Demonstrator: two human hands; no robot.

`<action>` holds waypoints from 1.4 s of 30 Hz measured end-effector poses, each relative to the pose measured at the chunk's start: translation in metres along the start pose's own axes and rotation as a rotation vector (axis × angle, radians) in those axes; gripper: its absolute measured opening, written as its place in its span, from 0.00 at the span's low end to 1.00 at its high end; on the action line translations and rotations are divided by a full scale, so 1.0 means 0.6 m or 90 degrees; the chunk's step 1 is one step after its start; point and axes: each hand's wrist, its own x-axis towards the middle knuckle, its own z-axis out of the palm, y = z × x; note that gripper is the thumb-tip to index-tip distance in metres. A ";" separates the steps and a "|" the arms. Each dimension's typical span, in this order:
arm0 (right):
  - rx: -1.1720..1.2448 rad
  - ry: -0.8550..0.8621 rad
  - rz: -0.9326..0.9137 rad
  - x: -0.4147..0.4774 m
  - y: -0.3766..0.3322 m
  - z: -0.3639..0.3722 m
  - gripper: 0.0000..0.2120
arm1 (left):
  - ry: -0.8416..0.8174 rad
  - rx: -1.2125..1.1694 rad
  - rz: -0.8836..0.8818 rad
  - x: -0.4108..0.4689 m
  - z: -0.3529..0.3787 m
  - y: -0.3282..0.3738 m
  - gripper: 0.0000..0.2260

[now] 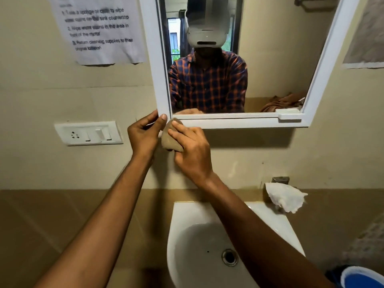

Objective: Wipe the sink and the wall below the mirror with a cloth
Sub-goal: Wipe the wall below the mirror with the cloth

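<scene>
Forearms (259, 231): both are seen rising from the bottom edge, the right one crossing above the sink (182, 213), and both are stretched up towards one corner of the mirror frame (239, 122).
Left hand (143, 136): the frame's lower left corner is pinched between thumb and curled fingers.
Right hand (191, 150): it is placed just right of the left hand, with its fingers curved over the cloth (169, 140); the thumb is hidden.
Cloth: it is bunched and brown, held under the right fingers, and squeezed between the two hands against the wall right at the frame corner.
Wall below the mirror (259, 159): this strip extends to the right of the hands, its long axis horizontal, between the frame's bottom edge above and the sink below.
Sink: it lies straight below the hands and closer to the body, and is touched by neither hand.
Nearer hand: the strip is best reached by the right hand, which carries the cloth and is set on that side.
Move judged next: a sideways sweep to the right along the strip is called for, then a drop to the sink.
Other things: a switch plate (88, 133) is fixed left of the left hand, and crumpled white paper (284, 197) sits down-right of the right hand.
</scene>
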 end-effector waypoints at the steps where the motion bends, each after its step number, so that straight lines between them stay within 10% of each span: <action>1: -0.015 0.003 -0.025 0.008 0.001 0.003 0.19 | -0.030 -0.015 -0.023 0.007 -0.007 0.001 0.17; 14: -0.174 -0.326 -0.198 0.054 0.039 -0.088 0.18 | -0.116 -0.072 -0.122 0.029 -0.035 0.009 0.16; 36: -0.232 -0.290 -0.276 0.092 0.004 -0.068 0.17 | -0.066 -0.090 -0.098 0.019 -0.023 0.003 0.17; 42: -0.238 -0.284 -0.169 0.055 0.055 -0.131 0.14 | 0.119 0.089 0.148 -0.033 0.005 -0.007 0.11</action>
